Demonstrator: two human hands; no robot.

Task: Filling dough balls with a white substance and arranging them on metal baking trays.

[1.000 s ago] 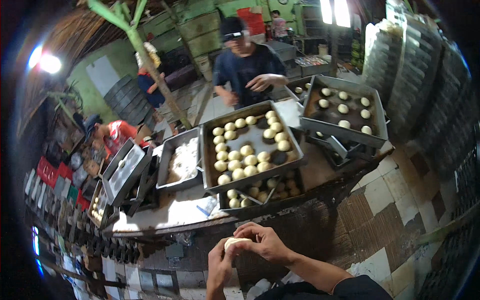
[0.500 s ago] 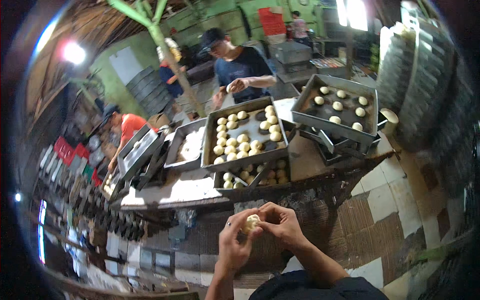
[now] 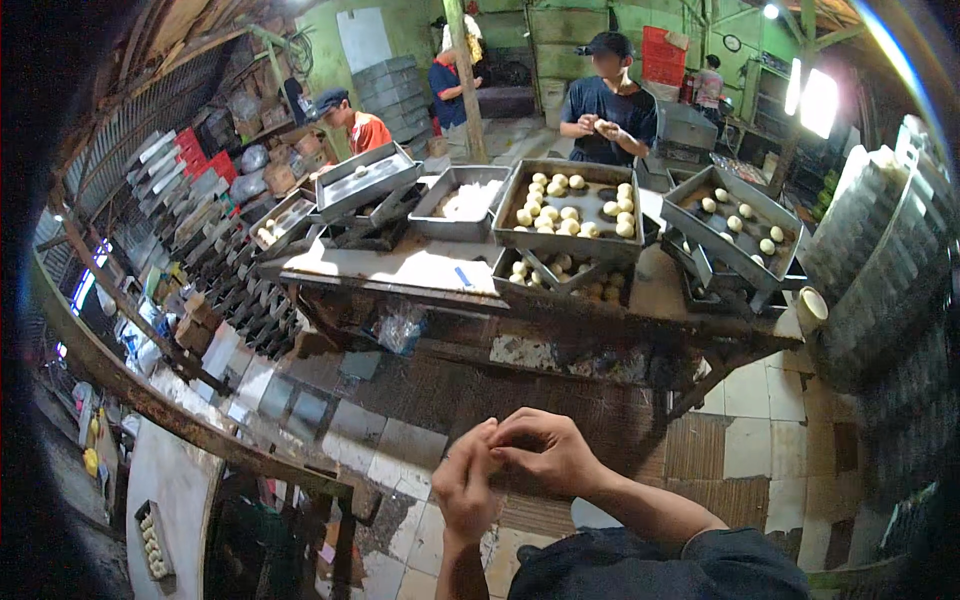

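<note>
My left hand [image 3: 465, 480] and my right hand [image 3: 545, 455] meet low in the middle, fingers curled together around the dough piece, which the fingers now almost wholly hide. Beyond them, on a worn table, a deep metal tray [image 3: 508, 240] holds several pale dough balls [image 3: 568, 216], above a second tray [image 3: 505, 285] of balls. A tray of white powder [image 3: 465, 200] stands left of it. A tilted tray [image 3: 700, 188] with several balls is at the right, and another tilted tray [image 3: 345, 193] is stacked at the left.
A co-worker in dark clothes [image 3: 610, 105] works behind the table, one in orange [image 3: 368, 135] at the left, others farther back. Tall grey stacks [image 3: 860, 260] line the right. A rusty rail [image 3: 160, 405] and a side bench [image 3: 170, 470] with a long dough-filled pan are at lower left.
The view has swung leftward and back, showing the side bench and more of the table's surroundings. My hands have turned, hiding the dough that showed between them earlier.
</note>
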